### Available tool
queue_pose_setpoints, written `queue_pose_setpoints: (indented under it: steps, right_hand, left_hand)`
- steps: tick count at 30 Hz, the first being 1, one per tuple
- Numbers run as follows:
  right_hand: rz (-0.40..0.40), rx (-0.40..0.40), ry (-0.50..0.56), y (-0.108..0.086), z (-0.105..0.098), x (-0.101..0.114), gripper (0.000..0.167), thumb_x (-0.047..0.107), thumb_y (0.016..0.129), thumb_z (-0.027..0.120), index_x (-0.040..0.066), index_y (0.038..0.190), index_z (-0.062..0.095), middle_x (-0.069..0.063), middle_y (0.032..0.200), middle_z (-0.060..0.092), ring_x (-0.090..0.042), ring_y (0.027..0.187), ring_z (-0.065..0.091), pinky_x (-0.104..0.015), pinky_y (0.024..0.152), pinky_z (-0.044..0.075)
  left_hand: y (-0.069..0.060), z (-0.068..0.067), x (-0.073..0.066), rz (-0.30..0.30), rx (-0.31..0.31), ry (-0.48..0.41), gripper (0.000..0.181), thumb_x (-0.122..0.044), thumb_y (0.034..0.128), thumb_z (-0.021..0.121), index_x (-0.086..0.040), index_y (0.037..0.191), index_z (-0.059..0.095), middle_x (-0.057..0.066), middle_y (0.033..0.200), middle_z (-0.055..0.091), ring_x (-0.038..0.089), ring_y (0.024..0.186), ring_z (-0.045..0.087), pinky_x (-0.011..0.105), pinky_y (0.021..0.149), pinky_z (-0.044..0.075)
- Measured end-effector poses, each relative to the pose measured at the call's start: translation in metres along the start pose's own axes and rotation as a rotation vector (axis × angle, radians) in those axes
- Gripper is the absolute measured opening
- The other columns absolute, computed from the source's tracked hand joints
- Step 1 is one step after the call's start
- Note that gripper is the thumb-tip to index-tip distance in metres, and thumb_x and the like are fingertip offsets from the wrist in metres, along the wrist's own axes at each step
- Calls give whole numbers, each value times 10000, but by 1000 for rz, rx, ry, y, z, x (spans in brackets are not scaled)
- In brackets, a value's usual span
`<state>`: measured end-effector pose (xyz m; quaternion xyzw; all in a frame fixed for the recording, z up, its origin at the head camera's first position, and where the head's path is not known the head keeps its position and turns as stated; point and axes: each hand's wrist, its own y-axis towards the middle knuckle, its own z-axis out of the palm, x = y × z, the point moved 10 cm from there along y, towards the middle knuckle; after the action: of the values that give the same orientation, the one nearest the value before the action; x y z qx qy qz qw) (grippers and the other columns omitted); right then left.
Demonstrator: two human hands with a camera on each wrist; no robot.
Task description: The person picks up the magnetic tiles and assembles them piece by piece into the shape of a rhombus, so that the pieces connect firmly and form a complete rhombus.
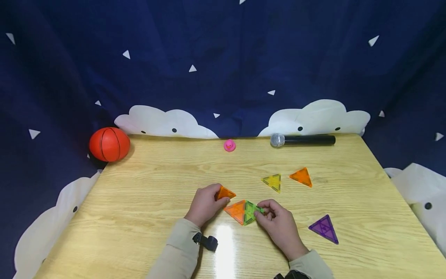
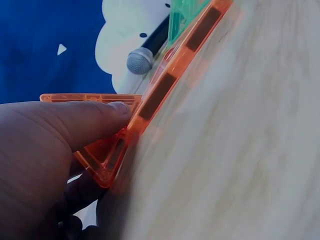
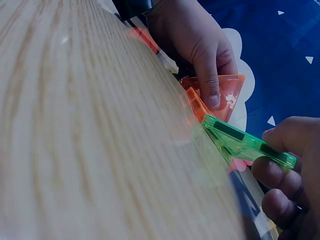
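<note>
My left hand [image 1: 206, 204] pinches an orange triangular magnetic tile [image 1: 226, 193], which stands tilted above the table in the left wrist view. Just beside it is a second orange triangular tile [image 1: 236, 212], whose edge meets the held one. A green triangular tile [image 1: 249, 213] adjoins that second tile along its right side. Between thumb and fingers, my right hand [image 1: 278, 224] holds the green tile by its right corner, and the right wrist view shows this green tile [image 3: 247, 142] slanting up off the tabletop.
Farther back on the wooden table [image 1: 167, 166] lie a yellow triangular tile [image 1: 273, 182] and another orange one [image 1: 302, 177]. A purple triangular tile [image 1: 325, 229] is at the right. Along the back are a red ball [image 1: 109, 144], a pink toy duck [image 1: 229, 145] and a microphone [image 1: 306, 140].
</note>
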<state>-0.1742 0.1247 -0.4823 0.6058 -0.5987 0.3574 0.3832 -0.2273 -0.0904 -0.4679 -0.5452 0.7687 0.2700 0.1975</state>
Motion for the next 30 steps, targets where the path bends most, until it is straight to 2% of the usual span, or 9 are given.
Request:
queue_pose_setpoints:
  steps: [6,12,18,25,30]
  right_hand:
    - [-20,-2,-19,1,0,1,188,150,854,807,132,1017,716,34,823,646,-96,646,493,-224,592,424]
    - [-23,-3,-40,1,1,0,188,157,847,813,140,1008,718,45,809,639,-96,634,485,-231,581,415]
    - [-22,-4,-43,1,1,-1,187,159,846,816,144,1004,717,44,803,636,-96,633,482,-230,577,411]
    - [-15,1,-36,1,1,-2,191,177,848,817,149,1009,719,41,813,643,-101,634,484,-230,576,412]
    - [-22,-4,-19,0,1,0,195,180,850,816,147,1014,715,38,826,652,-98,642,498,-229,583,423]
  left_hand:
    - [2,3,-6,19,2,59,300,-301,885,777,-219,758,518,-121,645,475,65,570,444,236,555,364]
    - [4,9,-12,34,18,78,294,-318,882,773,-209,763,527,-120,671,471,64,583,442,316,680,354]
    - [4,14,-19,57,31,76,284,-341,889,764,-216,777,534,-124,683,469,67,583,438,332,700,340]
    - [4,17,-18,48,48,73,282,-368,898,754,-232,796,529,-134,699,477,66,588,439,328,718,325]
    - [3,19,-18,43,66,55,236,-360,876,780,-246,817,582,-154,704,501,54,598,449,334,722,310]
